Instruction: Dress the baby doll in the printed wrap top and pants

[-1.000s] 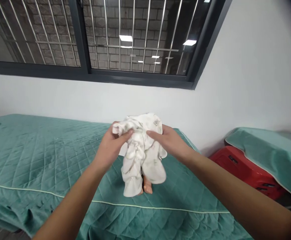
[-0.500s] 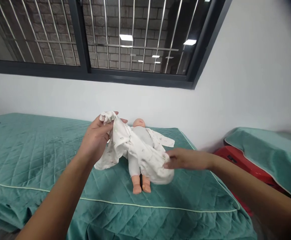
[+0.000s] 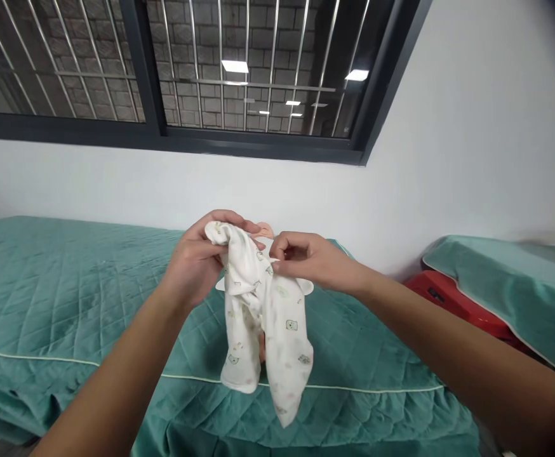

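Note:
White printed baby pants (image 3: 287, 317) hang in front of me with both legs pointing down. My left hand (image 3: 199, 257) grips their bunched upper part, fingers closed round the cloth. At the waist's right side, my right hand (image 3: 308, 257) pinches the fabric between thumb and fingers. Behind the pants a baby doll lies on its back on the green quilted bed cover (image 3: 91, 304). Its head (image 3: 265, 230) shows just above the cloth, while most of its body is hidden. White sleeve ends (image 3: 306, 287) stick out on either side of the pants.
A white wall (image 3: 163, 184) and a dark-framed barred window (image 3: 258, 143) stand behind the bed. To the right is a red object (image 3: 453, 301) under another green cover (image 3: 510, 273). The bed's piped front edge runs below my hands.
My right hand has moved up and left from the pants' lower end to the waist. The pants, stretched sideways before, now hang down and cover the doll's body and legs.

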A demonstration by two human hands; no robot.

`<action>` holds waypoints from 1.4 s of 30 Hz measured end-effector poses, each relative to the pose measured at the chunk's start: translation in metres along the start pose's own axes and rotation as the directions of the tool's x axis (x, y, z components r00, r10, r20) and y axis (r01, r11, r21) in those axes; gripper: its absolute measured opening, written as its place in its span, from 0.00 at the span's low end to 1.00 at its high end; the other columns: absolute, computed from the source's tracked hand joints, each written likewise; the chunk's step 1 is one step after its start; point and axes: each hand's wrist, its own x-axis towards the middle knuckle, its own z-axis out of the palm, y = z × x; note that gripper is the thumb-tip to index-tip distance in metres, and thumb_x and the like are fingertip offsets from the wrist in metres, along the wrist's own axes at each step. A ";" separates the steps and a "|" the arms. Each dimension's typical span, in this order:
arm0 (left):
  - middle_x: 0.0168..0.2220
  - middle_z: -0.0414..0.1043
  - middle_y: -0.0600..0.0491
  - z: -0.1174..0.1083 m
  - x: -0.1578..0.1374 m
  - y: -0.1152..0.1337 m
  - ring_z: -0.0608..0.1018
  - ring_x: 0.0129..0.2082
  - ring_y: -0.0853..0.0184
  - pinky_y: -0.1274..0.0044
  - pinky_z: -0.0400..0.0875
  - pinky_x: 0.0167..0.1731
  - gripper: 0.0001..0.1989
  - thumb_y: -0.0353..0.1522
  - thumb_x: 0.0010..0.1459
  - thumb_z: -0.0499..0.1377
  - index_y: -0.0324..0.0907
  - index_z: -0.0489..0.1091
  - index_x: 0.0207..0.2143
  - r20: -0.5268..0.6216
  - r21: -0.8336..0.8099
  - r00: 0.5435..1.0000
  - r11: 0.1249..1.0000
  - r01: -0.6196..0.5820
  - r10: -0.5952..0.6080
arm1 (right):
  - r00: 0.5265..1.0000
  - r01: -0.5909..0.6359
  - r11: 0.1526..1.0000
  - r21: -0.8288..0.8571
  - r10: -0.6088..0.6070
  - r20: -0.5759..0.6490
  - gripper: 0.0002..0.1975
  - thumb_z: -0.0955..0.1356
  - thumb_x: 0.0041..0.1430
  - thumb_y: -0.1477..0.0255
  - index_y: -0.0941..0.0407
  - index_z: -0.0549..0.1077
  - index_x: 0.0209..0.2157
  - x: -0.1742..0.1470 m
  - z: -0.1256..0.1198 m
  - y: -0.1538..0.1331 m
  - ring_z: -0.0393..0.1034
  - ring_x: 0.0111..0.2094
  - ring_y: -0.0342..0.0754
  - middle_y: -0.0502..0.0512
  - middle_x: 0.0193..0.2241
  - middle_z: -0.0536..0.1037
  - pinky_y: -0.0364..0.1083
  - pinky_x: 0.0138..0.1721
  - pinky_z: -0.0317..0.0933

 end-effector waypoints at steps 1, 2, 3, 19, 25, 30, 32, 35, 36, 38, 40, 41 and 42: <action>0.39 0.78 0.51 -0.003 -0.001 0.000 0.80 0.34 0.62 0.71 0.74 0.34 0.16 0.22 0.43 0.60 0.42 0.72 0.37 -0.051 0.034 0.999 0.999 -0.017 0.018 | 0.999 0.031 0.999 0.022 -0.030 -0.009 0.11 0.72 0.55 0.67 0.56 0.68 0.26 -0.001 0.000 -0.002 0.69 0.34 0.44 0.51 0.34 0.75 0.45 0.36 0.63; 0.38 0.78 0.51 -0.006 -0.002 -0.001 0.79 0.33 0.63 0.73 0.73 0.33 0.15 0.22 0.42 0.60 0.42 0.72 0.35 -0.100 0.070 0.994 0.997 -0.032 0.039 | 0.998 0.058 0.997 0.046 -0.057 -0.016 0.12 0.71 0.55 0.68 0.56 0.66 0.24 -0.003 -0.001 -0.003 0.70 0.38 0.45 0.52 0.37 0.76 0.46 0.40 0.64; 0.36 0.77 0.51 -0.009 -0.003 -0.002 0.78 0.31 0.64 0.75 0.72 0.30 0.14 0.22 0.42 0.59 0.41 0.72 0.34 -0.147 0.102 0.988 0.994 -0.043 0.057 | 0.997 0.076 0.994 0.072 -0.074 -0.019 0.13 0.71 0.56 0.69 0.56 0.65 0.23 -0.004 -0.002 -0.005 0.71 0.42 0.47 0.54 0.41 0.76 0.48 0.44 0.64; 0.36 0.75 0.51 0.000 -0.012 0.000 0.77 0.35 0.63 0.75 0.71 0.32 0.13 0.21 0.41 0.58 0.42 0.71 0.32 -0.077 0.130 0.995 0.991 -0.046 0.056 | 0.999 0.023 0.982 -0.188 -0.029 -0.031 0.08 0.72 0.54 0.66 0.54 0.71 0.30 0.001 0.033 0.019 0.65 0.33 0.44 0.46 0.29 0.71 0.44 0.37 0.59; 0.44 0.77 0.47 -0.014 -0.013 0.003 0.76 0.41 0.60 0.74 0.71 0.36 0.17 0.23 0.42 0.60 0.41 0.75 0.37 -0.114 0.234 0.992 0.972 -0.032 0.060 | 0.971 -0.046 0.984 -0.170 0.004 -0.237 0.15 0.69 0.56 0.61 0.54 0.63 0.26 -0.004 0.011 0.010 0.59 0.26 0.41 0.45 0.23 0.64 0.42 0.29 0.53; 0.48 0.75 0.44 0.004 -0.013 0.001 0.78 0.43 0.57 0.72 0.72 0.39 0.18 0.38 0.55 0.63 0.42 0.74 0.47 0.033 0.191 0.996 0.979 0.078 -0.086 | 0.946 -0.037 0.987 -0.154 -0.015 -0.325 0.10 0.68 0.54 0.67 0.54 0.63 0.25 -0.004 0.011 0.005 0.59 0.25 0.41 0.44 0.23 0.64 0.41 0.29 0.54; 0.43 0.76 0.47 0.013 -0.013 -0.003 0.78 0.36 0.62 0.74 0.71 0.35 0.18 0.40 0.53 0.65 0.43 0.73 0.45 0.033 0.300 0.992 0.948 0.105 -0.120 | 0.940 -0.034 0.987 -0.158 -0.022 -0.340 0.08 0.67 0.53 0.69 0.54 0.63 0.24 -0.003 0.014 0.005 0.59 0.26 0.41 0.44 0.23 0.64 0.41 0.28 0.55; 0.38 0.76 0.50 0.021 -0.016 -0.012 0.76 0.31 0.64 0.75 0.69 0.29 0.21 0.38 0.48 0.70 0.45 0.73 0.45 0.119 0.479 0.969 0.867 0.136 -0.217 | 0.925 -0.010 0.990 -0.141 -0.045 -0.377 0.06 0.67 0.52 0.72 0.55 0.64 0.25 -0.003 0.016 0.007 0.58 0.25 0.40 0.44 0.23 0.65 0.40 0.28 0.55; 0.38 0.76 0.50 0.023 -0.017 -0.015 0.76 0.32 0.63 0.75 0.68 0.29 0.22 0.38 0.46 0.70 0.45 0.73 0.45 0.159 0.521 0.958 0.845 0.125 -0.240 | 0.915 -0.005 0.990 -0.141 -0.053 -0.401 0.06 0.66 0.52 0.72 0.55 0.64 0.25 -0.003 0.016 0.008 0.57 0.25 0.40 0.44 0.22 0.65 0.40 0.28 0.55; 0.40 0.76 0.49 0.028 -0.022 -0.023 0.76 0.36 0.59 0.73 0.69 0.33 0.22 0.38 0.45 0.71 0.45 0.73 0.44 0.197 0.582 0.951 0.809 0.082 -0.238 | 0.891 -0.006 0.988 -0.155 -0.066 -0.450 0.04 0.66 0.51 0.75 0.55 0.65 0.25 -0.003 0.015 0.009 0.58 0.25 0.40 0.44 0.23 0.65 0.40 0.29 0.55; 0.42 0.75 0.49 0.032 -0.027 -0.033 0.76 0.40 0.56 0.72 0.69 0.38 0.19 0.39 0.49 0.68 0.45 0.73 0.44 0.157 0.614 0.968 0.787 0.061 -0.198 | 0.876 -0.018 0.985 -0.169 -0.066 -0.478 0.04 0.65 0.51 0.76 0.55 0.66 0.25 -0.004 0.013 0.009 0.59 0.26 0.41 0.44 0.23 0.66 0.40 0.30 0.56; 0.43 0.75 0.49 0.034 -0.029 -0.038 0.76 0.42 0.56 0.71 0.68 0.40 0.17 0.40 0.53 0.66 0.45 0.73 0.44 0.121 0.607 0.977 0.792 0.065 -0.173 | 0.875 -0.028 0.985 -0.171 -0.059 -0.480 0.04 0.65 0.52 0.75 0.55 0.66 0.25 -0.004 0.011 0.009 0.60 0.27 0.41 0.44 0.23 0.67 0.41 0.30 0.57; 0.44 0.75 0.49 0.035 -0.030 -0.043 0.75 0.44 0.56 0.70 0.68 0.41 0.16 0.40 0.55 0.63 0.45 0.73 0.45 0.090 0.581 0.984 0.811 0.073 -0.153 | 0.878 -0.039 0.985 -0.170 -0.048 -0.475 0.05 0.66 0.53 0.74 0.55 0.66 0.25 -0.005 0.008 0.009 0.61 0.27 0.41 0.45 0.24 0.68 0.41 0.31 0.57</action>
